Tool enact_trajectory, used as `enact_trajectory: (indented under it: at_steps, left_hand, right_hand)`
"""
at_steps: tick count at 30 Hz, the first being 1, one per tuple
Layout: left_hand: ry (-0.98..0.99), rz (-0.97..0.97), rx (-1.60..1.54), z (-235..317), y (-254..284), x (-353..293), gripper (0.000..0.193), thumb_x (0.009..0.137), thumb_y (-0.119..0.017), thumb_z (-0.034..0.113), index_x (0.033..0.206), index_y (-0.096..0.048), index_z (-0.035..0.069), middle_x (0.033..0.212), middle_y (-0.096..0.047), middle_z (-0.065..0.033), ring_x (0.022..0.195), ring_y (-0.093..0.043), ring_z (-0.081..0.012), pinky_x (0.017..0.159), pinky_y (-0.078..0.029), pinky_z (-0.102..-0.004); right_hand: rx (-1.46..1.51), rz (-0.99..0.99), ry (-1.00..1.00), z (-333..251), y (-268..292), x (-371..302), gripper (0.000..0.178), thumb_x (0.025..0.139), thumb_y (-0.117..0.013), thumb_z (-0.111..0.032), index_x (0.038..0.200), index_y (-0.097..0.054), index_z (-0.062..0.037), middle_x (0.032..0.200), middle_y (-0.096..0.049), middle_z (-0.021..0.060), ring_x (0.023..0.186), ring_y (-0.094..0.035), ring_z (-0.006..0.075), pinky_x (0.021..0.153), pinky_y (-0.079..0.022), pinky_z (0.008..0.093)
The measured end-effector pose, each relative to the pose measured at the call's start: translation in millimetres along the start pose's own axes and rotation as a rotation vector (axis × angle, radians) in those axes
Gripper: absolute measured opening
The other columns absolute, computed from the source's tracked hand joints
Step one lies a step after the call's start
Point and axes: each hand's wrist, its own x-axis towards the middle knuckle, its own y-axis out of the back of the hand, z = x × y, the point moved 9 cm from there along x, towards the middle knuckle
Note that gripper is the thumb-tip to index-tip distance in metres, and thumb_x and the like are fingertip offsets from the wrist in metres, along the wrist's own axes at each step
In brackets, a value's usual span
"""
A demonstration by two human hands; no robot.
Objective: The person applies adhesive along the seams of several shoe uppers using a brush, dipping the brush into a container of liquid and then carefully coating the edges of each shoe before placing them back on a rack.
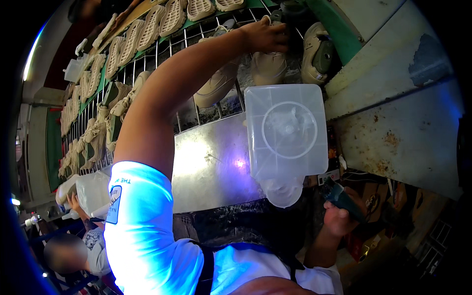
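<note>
My left arm stretches across to the metal rack, where my left hand (265, 37) is closed on the upper part of a beige shoe (269, 68), near its collar. Beige shoes stand on both sides of it: one (216, 88) partly behind my forearm, another (314, 54) with a dark green lining at the right end. My right hand (340, 216), lower right, grips a dark, flat, brush-like tool (344, 199); its exact kind is unclear. Between my hands is a translucent plastic box (287, 162), with a round clear container (282, 191) partly under its near edge.
Shiny metal worktop (206, 182) lies before me. Several beige soles (172, 17) line the rack's far side; more shoes (96, 132) stand along it leftward. A stained metal panel (393, 132) bounds the right. At lower left, a co-worker's hand (76, 204) is near a shoe.
</note>
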Motion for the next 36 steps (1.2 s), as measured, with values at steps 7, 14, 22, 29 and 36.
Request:
enact_trajectory:
  at_steps: [7, 14, 22, 29, 36]
  left_hand:
    - [0.300, 0.153, -0.350, -11.5, 89.4, -52.7, 0.074, 0.091, -0.060, 0.016, 0.156, -0.034, 0.040, 0.156, -0.044, 0.0018, 0.137, -0.047, -0.0296, 0.103, -0.051, -0.0533]
    - [1.222, 0.470, -0.897, 15.3, 117.0, -275.7, 0.039, 0.085, -0.072, 0.019, 0.123, -0.070, 0.010, 0.112, -0.074, -0.0131, 0.100, -0.072, -0.0270, 0.088, -0.058, -0.0394]
    - [1.501, -0.232, -0.769, -54.2, -52.7, -420.8, 0.075, 0.078, -0.073, 0.033, 0.135, -0.050, -0.009, 0.116, -0.066, -0.0337, 0.111, -0.065, -0.0442, 0.096, -0.053, -0.0469]
    - [1.385, 0.038, -0.766, -31.4, 5.8, -395.9, 0.062, 0.084, -0.076, 0.044, 0.132, -0.064, 0.008, 0.108, -0.075, -0.0166, 0.096, -0.073, -0.0318, 0.089, -0.057, -0.0407]
    - [1.456, -0.193, -1.035, 59.1, 28.2, -396.6, 0.102, 0.068, -0.088, 0.040, 0.153, -0.039, 0.012, 0.119, -0.068, -0.0293, 0.111, -0.067, -0.0441, 0.099, -0.052, -0.0448]
  right_hand:
    - [-0.596, -0.089, 0.224, -26.3, 4.1, 1.8, 0.060, 0.099, -0.056, -0.058, 0.098, -0.058, 0.0024, 0.086, -0.065, 0.0188, 0.063, -0.064, 0.0237, 0.057, -0.055, 0.0357]
    - [-0.186, -0.035, -0.021, 10.6, 28.2, -10.2, 0.060, 0.103, -0.049, -0.052, 0.105, -0.057, 0.0067, 0.087, -0.062, 0.0159, 0.074, -0.061, 0.0240, 0.069, -0.052, 0.0387]
    - [0.035, -0.108, -0.082, 11.9, 1.5, -13.6, 0.054, 0.102, -0.054, -0.045, 0.114, -0.056, 0.0074, 0.088, -0.062, 0.0157, 0.071, -0.058, 0.0211, 0.067, -0.050, 0.0330]
    - [0.036, 0.048, -0.101, 0.2, 23.7, -33.0, 0.053, 0.102, -0.055, -0.043, 0.121, -0.055, 0.0072, 0.091, -0.064, 0.0166, 0.073, -0.061, 0.0224, 0.061, -0.052, 0.0302]
    - [0.106, -0.030, -0.191, 25.7, -0.6, -28.9, 0.062, 0.098, -0.059, -0.047, 0.116, -0.056, 0.0120, 0.087, -0.064, 0.0214, 0.066, -0.061, 0.0234, 0.051, -0.049, 0.0299]
